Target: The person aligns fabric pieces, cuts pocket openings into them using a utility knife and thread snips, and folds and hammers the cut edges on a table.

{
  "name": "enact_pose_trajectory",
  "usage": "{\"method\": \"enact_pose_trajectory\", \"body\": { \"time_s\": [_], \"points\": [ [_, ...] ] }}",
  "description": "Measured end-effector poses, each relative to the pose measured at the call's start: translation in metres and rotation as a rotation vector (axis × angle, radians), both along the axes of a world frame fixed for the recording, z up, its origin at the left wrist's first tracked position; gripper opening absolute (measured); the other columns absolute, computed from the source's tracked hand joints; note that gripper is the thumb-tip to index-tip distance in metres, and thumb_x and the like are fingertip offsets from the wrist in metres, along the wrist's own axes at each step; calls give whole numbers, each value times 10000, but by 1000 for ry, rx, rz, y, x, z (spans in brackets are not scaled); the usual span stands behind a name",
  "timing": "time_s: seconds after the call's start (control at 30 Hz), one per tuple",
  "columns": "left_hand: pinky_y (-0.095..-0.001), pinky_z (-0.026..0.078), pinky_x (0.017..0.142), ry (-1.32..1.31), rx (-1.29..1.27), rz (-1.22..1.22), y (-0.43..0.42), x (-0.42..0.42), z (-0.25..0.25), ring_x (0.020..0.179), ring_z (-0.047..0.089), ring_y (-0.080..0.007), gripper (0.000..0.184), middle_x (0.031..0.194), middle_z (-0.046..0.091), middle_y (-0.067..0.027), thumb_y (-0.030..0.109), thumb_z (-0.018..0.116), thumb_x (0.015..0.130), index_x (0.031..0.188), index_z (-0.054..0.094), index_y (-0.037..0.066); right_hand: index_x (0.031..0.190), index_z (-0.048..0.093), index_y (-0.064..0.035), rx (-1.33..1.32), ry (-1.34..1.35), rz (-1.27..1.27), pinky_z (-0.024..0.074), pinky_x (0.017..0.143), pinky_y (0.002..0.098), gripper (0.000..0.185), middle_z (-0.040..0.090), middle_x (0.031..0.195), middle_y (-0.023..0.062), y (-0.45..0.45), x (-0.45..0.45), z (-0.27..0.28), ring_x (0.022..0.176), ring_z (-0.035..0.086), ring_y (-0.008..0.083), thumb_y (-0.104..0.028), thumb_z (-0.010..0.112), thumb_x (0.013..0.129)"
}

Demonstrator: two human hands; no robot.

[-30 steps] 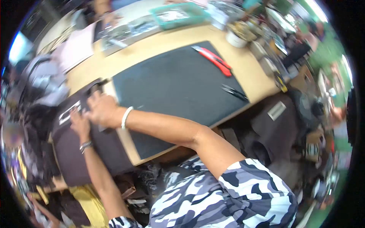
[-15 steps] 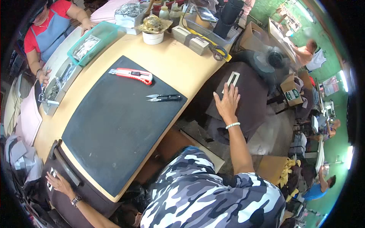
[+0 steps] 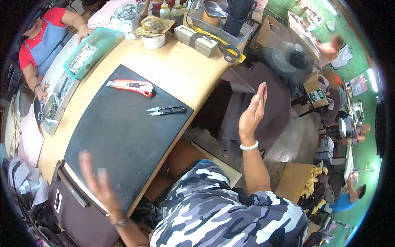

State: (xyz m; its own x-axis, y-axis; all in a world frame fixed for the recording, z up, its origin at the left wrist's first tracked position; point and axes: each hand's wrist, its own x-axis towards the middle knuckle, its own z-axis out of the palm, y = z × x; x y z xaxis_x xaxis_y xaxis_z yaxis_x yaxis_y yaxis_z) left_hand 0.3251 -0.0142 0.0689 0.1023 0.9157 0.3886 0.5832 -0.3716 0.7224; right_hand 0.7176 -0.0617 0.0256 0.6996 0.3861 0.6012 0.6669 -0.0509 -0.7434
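Note:
My left hand (image 3: 101, 187) is raised over the lower left of the black cutting mat (image 3: 123, 127), fingers spread and smeared by motion, with nothing visible in it. Below and left of it, a small white rectangular frame (image 3: 58, 201) lies on dark brown material (image 3: 78, 218) beside a hammer-like tool (image 3: 70, 183). My right hand (image 3: 252, 117) is seen edge-on, fingers stretched out, in front of more dark brown material (image 3: 271, 111); its palm side is partly hidden. On the mat lie a red utility knife (image 3: 131, 86) and black thread snips (image 3: 166, 110).
Along the table's far side stand a teal basket (image 3: 88, 53), a white tub (image 3: 153, 41), a strapped stack of strips (image 3: 195, 40) and scissors (image 3: 230, 53). A co-worker (image 3: 45, 39) sits at the far left. A fan (image 3: 294, 57) stands at right.
My left hand has lifted off the white frame and moved right over the mat. My right hand has turned edge-on; the white frame under it no longer shows. A material flap there is raised.

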Motion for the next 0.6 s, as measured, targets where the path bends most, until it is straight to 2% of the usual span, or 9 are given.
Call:
{"method": "enact_pose_trajectory", "body": {
  "time_s": [0.03, 0.07, 0.13, 0.2, 0.23, 0.33, 0.4, 0.53, 0.6],
  "points": [
    [-443, 226, 1097, -67, -86, -188, -11, 29, 2, 1350, 276, -301, 625, 1427, 353, -168, 349, 529, 859, 1373, 376, 28, 1355, 351, 56, 45, 61, 41, 171, 1115, 370, 433, 318, 1436, 197, 0, -25, 17, 1351, 263, 311, -180, 298, 995],
    [-451, 196, 1105, -192, -275, -355, -23, 58, 3, 1359, 258, -302, 796, 1445, 321, -170, 473, 611, 779, 1383, 354, 22, 1362, 340, 54, 93, 46, 123, 148, 1119, 370, 436, 300, 1448, 188, 0, -45, 23, 1364, 237, 302, -176, 292, 995],
    [-440, 177, 1108, -431, -541, -681, -35, 104, 1, 1368, 234, -305, 1023, 1456, 282, -196, 562, 692, 683, 1429, 242, 26, 1382, 313, 47, 100, 3, 311, 89, 1124, 394, 446, 259, 1467, 189, -3, -87, 40, 1386, 160, 319, -163, 284, 989],
    [-412, 149, 1114, -827, -733, -724, -46, 132, 0, 1377, 205, -305, 1236, 1453, 264, -221, 596, 769, 575, 1452, 112, 24, 1391, 299, 46, 90, 39, 607, 27, 1119, 425, 481, 218, 1482, 194, -8, -124, 43, 1394, 113, 337, -191, 319, 972],
    [-395, 229, 1086, -978, -710, -610, -48, 135, -8, 1350, 265, -297, 1308, 1436, 292, -207, 582, 809, 537, 1450, 59, 20, 1397, 287, 45, 59, 47, 764, -2, 1115, 442, 520, 192, 1490, 197, -11, -139, 44, 1396, 83, 351, -235, 349, 963],
    [-347, 423, 952, -1044, -590, -201, -29, 115, 13, 1152, 504, -218, 637, 1270, 504, -139, 289, 663, 844, 1336, 381, 0, 1442, 127, 26, 39, 121, 1190, 31, 1108, 481, 641, 112, 1504, 210, -5, -181, 42, 1380, 80, 414, -348, 330, 963],
    [-349, 426, 958, -1081, -512, -9, -14, 84, 16, 1101, 542, -206, 388, 1224, 546, -140, 105, 572, 893, 1254, 486, -4, 1444, 134, 11, 74, 43, 1219, 78, 1098, 510, 691, 130, 1491, 233, 9, -180, 62, 1362, 115, 446, -413, 356, 947],
    [-376, 397, 972, -757, -133, -83, -17, 8, 42, 1066, 566, -242, 435, 1208, 567, -147, 16, 641, 788, 1207, 532, -28, 1412, 237, 19, 64, -306, 1262, 196, 1044, 574, 981, 276, 1415, 270, 69, -171, 124, 1294, 264, 466, -687, 480, 776],
    [-376, 374, 985, -709, -100, 9, -25, -25, 75, 1075, 552, -266, 508, 1168, 578, -191, -13, 655, 704, 1190, 524, -84, 1351, 360, 32, -124, -703, 1136, 209, 1028, 604, 1076, 377, 1350, 268, 89, -176, 151, 1261, 318, 466, -785, 504, 665]
  ]
}}
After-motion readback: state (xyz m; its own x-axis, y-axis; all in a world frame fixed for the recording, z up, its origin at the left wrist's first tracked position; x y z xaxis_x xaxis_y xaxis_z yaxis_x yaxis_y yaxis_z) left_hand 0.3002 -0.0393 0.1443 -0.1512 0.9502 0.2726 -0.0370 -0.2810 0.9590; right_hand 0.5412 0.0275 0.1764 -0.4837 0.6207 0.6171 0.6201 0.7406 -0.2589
